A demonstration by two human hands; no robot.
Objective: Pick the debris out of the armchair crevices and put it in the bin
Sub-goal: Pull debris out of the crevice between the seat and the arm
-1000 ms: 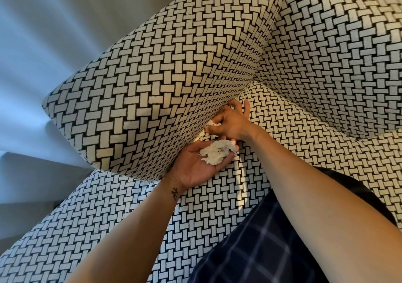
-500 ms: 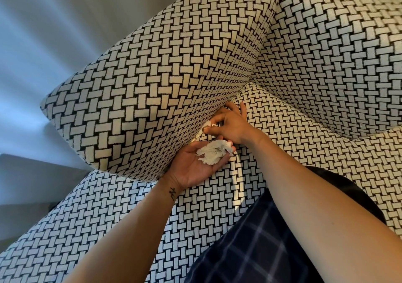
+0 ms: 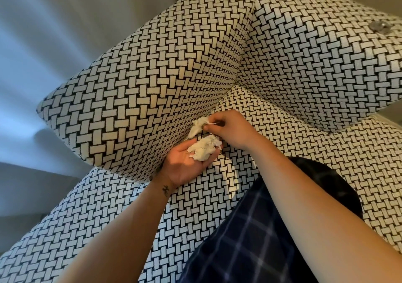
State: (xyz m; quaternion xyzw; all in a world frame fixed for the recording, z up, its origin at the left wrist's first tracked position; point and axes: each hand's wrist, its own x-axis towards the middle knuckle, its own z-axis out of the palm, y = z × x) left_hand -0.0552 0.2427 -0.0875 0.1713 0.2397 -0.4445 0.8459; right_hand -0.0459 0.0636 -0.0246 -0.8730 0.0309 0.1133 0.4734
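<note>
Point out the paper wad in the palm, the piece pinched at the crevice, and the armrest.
paper wad (image 3: 204, 150), head view, middle of the clump.
pinched piece (image 3: 198, 126), head view, its wide body.
armrest (image 3: 141, 87), head view, inner side face.

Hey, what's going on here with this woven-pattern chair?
A person is clearing debris from the black-and-white basket-weave armchair. The right hand pinches a crumpled white paper scrap at the crevice between armrest and seat cushion. The left hand, palm up just below, carries a wad of white scraps already collected. No bin is in view.
</note>
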